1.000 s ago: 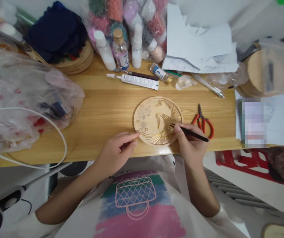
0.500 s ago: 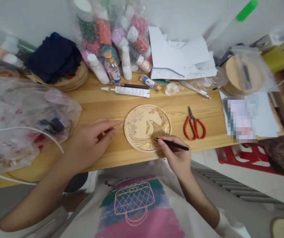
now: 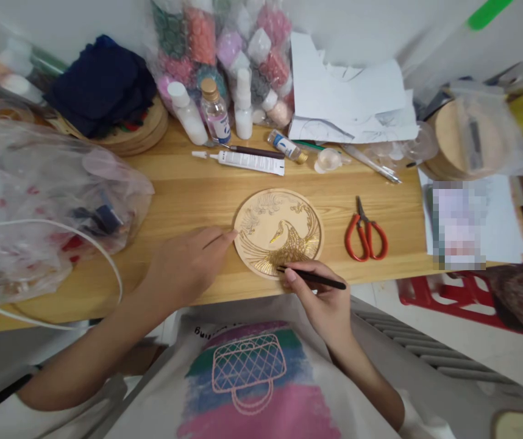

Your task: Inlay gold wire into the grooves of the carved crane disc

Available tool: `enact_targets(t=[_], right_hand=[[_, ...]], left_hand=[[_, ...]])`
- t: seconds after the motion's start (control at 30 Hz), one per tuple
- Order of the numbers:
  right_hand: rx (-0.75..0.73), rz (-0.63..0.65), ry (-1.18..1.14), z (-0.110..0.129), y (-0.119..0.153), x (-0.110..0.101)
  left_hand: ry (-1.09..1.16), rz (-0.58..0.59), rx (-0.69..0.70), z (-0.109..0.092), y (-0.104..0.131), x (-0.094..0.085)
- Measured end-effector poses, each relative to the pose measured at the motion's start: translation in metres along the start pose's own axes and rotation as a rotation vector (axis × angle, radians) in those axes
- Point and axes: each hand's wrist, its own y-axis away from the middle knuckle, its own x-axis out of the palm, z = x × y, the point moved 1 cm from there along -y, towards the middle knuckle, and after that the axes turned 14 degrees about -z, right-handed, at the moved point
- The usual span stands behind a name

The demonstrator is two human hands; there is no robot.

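A round wooden plaque [image 3: 266, 227] lies on the table, with a long-necked bird worked in gold lines over its lower half and drawn outlines at the upper left. In my right hand [image 3: 323, 299] are black tweezers [image 3: 319, 279], held like a pen, with their tips over the gold lines near the lower rim. My left hand [image 3: 192, 262] is at the plaque's left edge, its fingers drawn together and the fingertips touching the rim. What those fingers hold, if anything, is hidden. To the plaque's right lie red-handled pliers [image 3: 364, 235].
Behind the plaque lie a white glue tube [image 3: 252, 162], a small vial [image 3: 286, 146] and several bottles [image 3: 216, 113]. Papers [image 3: 353, 97] are stacked at the back. At left, a clear plastic bag [image 3: 51, 201] and a white cable [image 3: 78, 235] lie near my forearm.
My left hand has come right to the plaque's rim; the thin gold strand at its fingertips no longer shows. The tweezer tips have moved slightly toward the lower rim. The view has shifted.
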Motion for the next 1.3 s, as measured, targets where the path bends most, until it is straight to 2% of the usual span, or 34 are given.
enact_targets(t=[0.13, 0.37, 0.67, 0.77, 1.1, 1.3], right_hand=[[-0.053, 0.077, 0.034, 0.006, 0.001, 0.000], [-0.149, 0.054, 0.034, 0.015, -0.013, -0.002], [-0.183, 0.091, 0.063, 0.019, -0.030, 0.004], [-0.161, 0.127, 0.068, 0.020, -0.032, 0.006], [-0.138, 0.177, 0.064, 0.022, -0.040, 0.009], [-0.166, 0.196, 0.049, 0.021, -0.042, 0.009]], left_hand=[[0.005, 0.030, 0.003, 0.003, -0.003, 0.001], [0.015, 0.086, 0.059, 0.009, -0.010, 0.003], [-0.029, 0.067, 0.140, 0.008, -0.007, 0.007], [-0.028, 0.023, 0.127, 0.007, -0.005, 0.008], [0.010, -0.002, 0.037, -0.004, -0.007, 0.001], [0.033, 0.071, -0.026, -0.008, -0.006, 0.001]])
